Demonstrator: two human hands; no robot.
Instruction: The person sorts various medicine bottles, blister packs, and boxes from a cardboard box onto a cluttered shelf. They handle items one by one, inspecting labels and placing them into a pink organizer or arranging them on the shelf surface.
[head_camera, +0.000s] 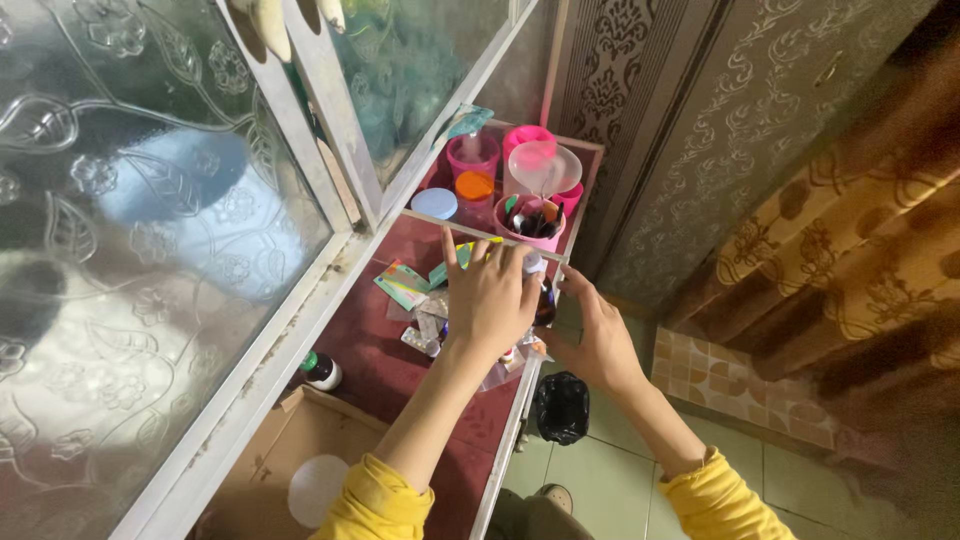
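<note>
I look down on a dark red shelf (385, 365) under a patterned glass window (150, 220). At its far end stand pink cups: one pink cup (473, 158) with a stick in it, an orange-lidded jar (474, 190), a round pale blue lid (434, 203), and a pink pot (530, 225) full of dark small tools, with a clear plastic lid (545, 167) leaning above it. Flat packets (402, 284) and blister strips (420, 340) lie scattered on the shelf, close under my hands. A small bottle with green cap (321, 370) stands nearer to me, beside a cardboard box (290, 470). On the tiled floor is a black bag (561, 407).

My left hand (490, 295) is above the packets, fingers spread moderately and bent, and it seems to grip a small dark bottle with white cap (538, 285) at the shelf edge. My right hand (597, 335) is half open beside this bottle, fingertips near it; if they touch it, I cannot tell. The bottle is mostly hidden, upright, between both hands.
</note>
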